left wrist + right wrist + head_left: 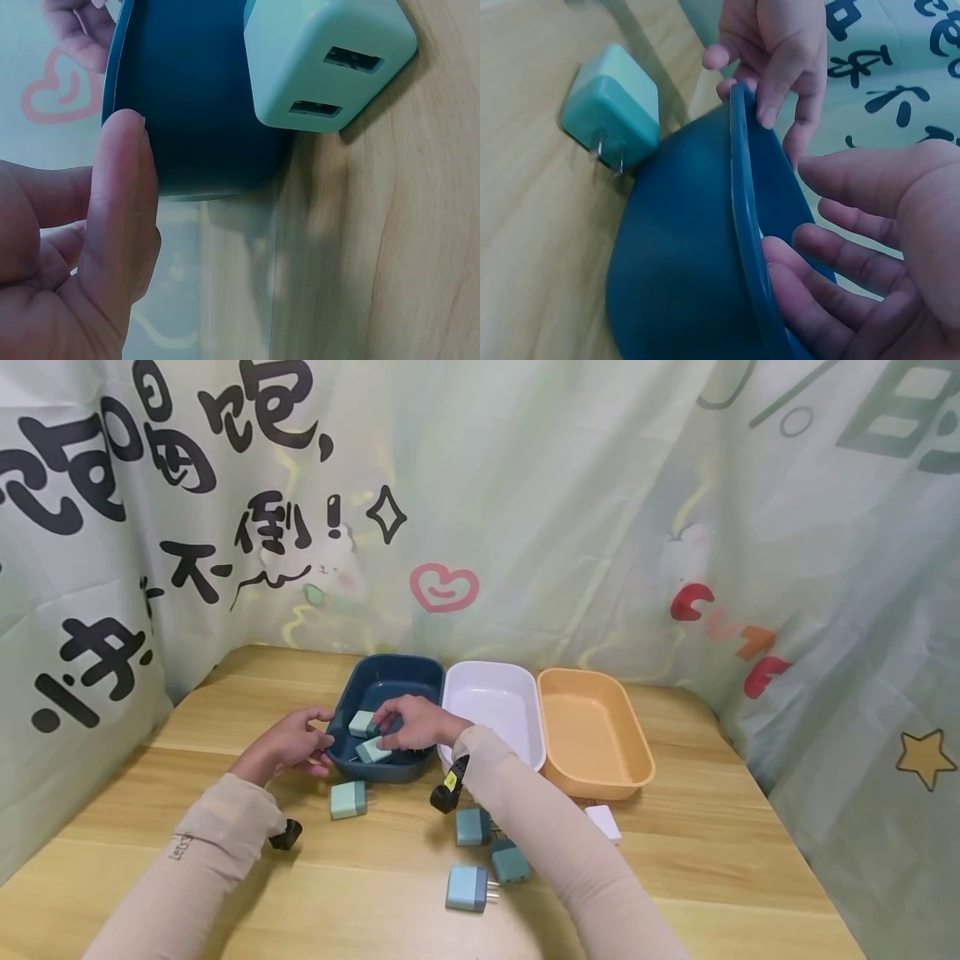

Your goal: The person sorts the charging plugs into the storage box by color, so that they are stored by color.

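Left of the middle, the left hand (297, 743) grips the edge of the blue tray (386, 772). The right hand (417, 723) has a loose, wide grip by two green chargers (369, 751) inside; the tray's side hides some fingertips.

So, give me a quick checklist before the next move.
1. Two green chargers inside the blue bin: ok.
2. Third green charger inside too: not ok, on the table in front.
3. Right hand clear of the bin: not ok, fingers inside.
4. Left hand gripping the rim firmly: cannot tell.
5. Orange bin free of chargers: ok.
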The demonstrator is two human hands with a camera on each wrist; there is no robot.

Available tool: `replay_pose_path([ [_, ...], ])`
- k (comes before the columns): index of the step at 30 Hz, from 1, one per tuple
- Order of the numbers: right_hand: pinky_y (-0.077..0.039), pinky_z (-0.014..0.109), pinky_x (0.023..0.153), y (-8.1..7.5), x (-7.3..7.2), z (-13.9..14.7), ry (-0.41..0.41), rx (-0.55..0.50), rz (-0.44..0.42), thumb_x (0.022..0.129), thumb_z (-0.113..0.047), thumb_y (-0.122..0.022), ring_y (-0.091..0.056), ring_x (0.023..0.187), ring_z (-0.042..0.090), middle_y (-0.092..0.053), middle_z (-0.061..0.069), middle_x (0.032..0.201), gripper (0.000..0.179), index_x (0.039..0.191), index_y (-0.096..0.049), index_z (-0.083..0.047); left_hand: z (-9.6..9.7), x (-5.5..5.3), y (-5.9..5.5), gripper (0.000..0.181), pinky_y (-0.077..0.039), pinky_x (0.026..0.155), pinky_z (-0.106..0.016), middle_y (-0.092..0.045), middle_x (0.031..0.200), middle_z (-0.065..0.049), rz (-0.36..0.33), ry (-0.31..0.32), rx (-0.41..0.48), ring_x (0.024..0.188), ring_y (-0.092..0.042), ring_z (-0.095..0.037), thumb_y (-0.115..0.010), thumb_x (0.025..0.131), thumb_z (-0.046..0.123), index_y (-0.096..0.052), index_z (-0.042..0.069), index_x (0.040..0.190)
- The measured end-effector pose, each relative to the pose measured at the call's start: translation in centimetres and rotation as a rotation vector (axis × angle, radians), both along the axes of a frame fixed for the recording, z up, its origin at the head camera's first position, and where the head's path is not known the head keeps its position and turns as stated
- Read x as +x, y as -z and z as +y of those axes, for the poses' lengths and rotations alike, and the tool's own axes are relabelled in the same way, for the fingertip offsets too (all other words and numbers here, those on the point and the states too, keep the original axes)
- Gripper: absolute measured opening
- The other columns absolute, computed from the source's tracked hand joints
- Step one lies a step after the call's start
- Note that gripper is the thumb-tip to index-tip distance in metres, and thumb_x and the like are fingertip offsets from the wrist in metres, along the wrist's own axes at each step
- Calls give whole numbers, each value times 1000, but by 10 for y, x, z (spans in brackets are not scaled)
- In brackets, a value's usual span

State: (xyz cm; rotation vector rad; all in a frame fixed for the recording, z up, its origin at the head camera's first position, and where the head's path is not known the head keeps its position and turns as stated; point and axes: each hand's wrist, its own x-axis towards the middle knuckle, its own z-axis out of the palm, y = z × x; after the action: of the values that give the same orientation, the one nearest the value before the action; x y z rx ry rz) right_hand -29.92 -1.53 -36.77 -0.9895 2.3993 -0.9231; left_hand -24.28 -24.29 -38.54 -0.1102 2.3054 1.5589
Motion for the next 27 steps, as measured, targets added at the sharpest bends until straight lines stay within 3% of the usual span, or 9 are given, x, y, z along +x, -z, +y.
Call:
replay_pose_path([
  [3,-48,20,79,0,4,0,-30,21,77,87,-20,-73,-61,103,22,-67,8,111,36,119,-65,-6,-1,0,0,53,-60,66,-39,-47,112,-28,5,0,1,77,-61,-23,-43,100,-1,-23,-2,149],
  [6,-46,19,83,0,8,1,-48,25,127,87,-23,-73,-62,102,20,-67,6,110,36,118,-65,-7,0,0,-1,53,-60,66,-38,-47,111,-29,8,4,2,77,-61,-23,-43,100,-1,-23,-2,149],
  [13,-51,18,77,-4,20,5,-76,-41,88,88,-21,-73,-63,86,10,-67,4,109,37,120,-64,-6,2,0,-2,53,-60,68,-39,-48,110,-27,-3,9,7,77,-61,-23,-43,100,-2,-22,-3,148],
  [27,-50,15,80,-6,46,5,-173,-50,62,90,-21,-70,-66,84,9,-66,7,111,38,123,-61,-4,1,-2,-2,55,-60,67,-39,-48,118,-32,-1,18,6,77,-62,-22,-43,99,-3,-20,-5,149],
])
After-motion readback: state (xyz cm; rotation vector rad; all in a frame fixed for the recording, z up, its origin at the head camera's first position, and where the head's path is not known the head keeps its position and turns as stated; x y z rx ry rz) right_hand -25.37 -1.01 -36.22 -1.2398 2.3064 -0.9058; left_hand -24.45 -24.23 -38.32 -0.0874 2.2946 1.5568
